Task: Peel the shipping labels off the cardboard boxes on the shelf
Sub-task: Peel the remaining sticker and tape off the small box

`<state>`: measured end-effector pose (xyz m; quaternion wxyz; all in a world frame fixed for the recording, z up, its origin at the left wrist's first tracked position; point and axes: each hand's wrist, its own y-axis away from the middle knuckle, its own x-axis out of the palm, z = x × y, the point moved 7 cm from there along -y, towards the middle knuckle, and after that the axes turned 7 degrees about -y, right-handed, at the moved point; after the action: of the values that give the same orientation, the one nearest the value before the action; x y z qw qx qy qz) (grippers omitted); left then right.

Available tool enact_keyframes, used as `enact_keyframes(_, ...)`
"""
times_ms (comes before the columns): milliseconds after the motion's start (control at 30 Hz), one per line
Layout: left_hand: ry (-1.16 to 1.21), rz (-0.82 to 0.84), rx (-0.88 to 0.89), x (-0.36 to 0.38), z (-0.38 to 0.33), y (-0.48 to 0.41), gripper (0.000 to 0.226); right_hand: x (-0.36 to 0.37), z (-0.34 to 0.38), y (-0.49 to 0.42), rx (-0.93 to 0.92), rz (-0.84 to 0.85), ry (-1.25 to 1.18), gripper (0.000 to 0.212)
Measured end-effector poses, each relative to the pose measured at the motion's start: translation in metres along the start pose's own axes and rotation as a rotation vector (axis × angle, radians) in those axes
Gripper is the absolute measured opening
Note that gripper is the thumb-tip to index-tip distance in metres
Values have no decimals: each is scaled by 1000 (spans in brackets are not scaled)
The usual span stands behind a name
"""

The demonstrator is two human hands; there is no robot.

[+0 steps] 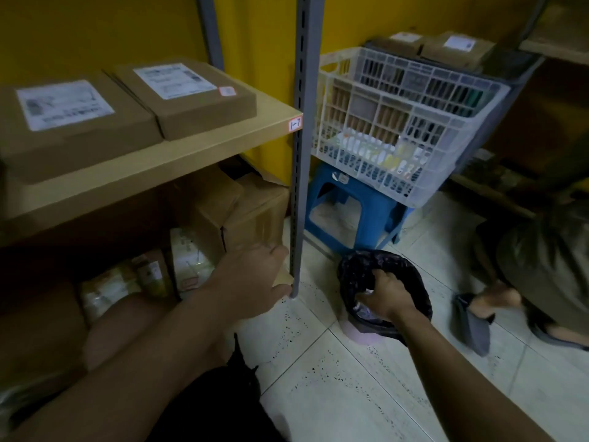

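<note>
Two shipping labels are not yet peeled. One white label (65, 105) lies on top of the left flat box (79, 145), and a second label (175, 79) lies on the right flat box (207, 116), with a small pink sticker (226, 90) at its corner. Both boxes stand side by side, touching, on the upper shelf board (159, 167).

Below that board, a bigger cardboard carton (255, 212) sits on the low level beside some wrapped parcels (111, 285). The left hand (255, 275) reaches to the near corner of this carton, just beside the grey shelf post (301, 154). Its thumb is above and its fingers are below, so it seems to grip the carton edge.

The right hand (382, 298) is down inside the waste bin (424, 301), which is lined with a black bag. Its fingers are curled, and whitish crumpled scraps (366, 293) lie at the fingertips. I cannot tell if the hand pinches one or has let it go.

I judge that the step in hand is throwing away a peeled label while the other hand takes the next box. The next move calls for finding the label on the carton and lifting one corner with a nail.

Further out are a white plastic crate (350, 74) on a blue stool (376, 218), and another person (541, 250) crouching on the tiled floor (366, 378).
</note>
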<state>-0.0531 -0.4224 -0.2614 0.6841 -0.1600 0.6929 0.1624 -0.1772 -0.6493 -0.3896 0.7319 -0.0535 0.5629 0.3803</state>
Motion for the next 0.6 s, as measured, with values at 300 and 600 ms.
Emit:
enact_keyframes(300,-163,-207,-85,-91,22,86,50,-112,209,135,-873,-374,-271,68)
enact_keyframes(600,-384,-460,-381,-206,93,177,44,-140,345,249,-1309,-435,-159,62)
